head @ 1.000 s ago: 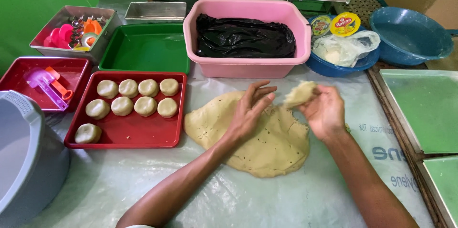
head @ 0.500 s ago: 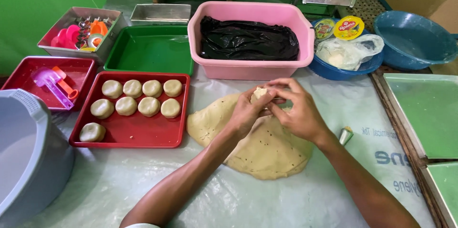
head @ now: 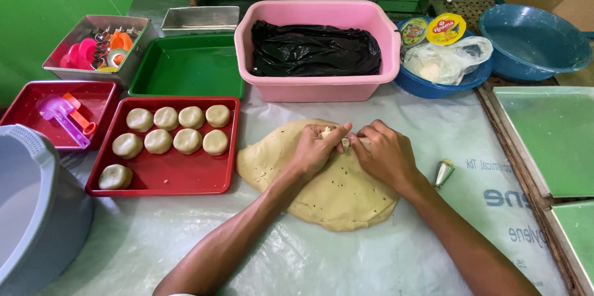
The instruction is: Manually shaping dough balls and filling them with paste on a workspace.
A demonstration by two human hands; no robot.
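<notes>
My left hand [head: 317, 147] and my right hand [head: 385, 152] meet over a big flat slab of pale speckled dough [head: 328, 194] on the plastic-covered table. Both hands pinch a small piece of dough [head: 334, 135] between their fingertips at the slab's far edge. To the left stands a red tray [head: 176, 175] with several round dough balls [head: 166, 118] in rows. One ball sits alone at the tray's near left corner.
A pink tub [head: 322, 88] with a black bag stands behind the dough. A green tray [head: 185, 67], a red tray with plastic scoops [head: 59, 113], a grey bin [head: 37, 209], blue bowls [head: 532, 42] and green trays [head: 550, 141] surround it. A small metal cone [head: 443, 172] lies to the right.
My hands were apart with a dough piece lifted in the right one. They have come together and lowered onto the slab's far edge, both pinching the piece.
</notes>
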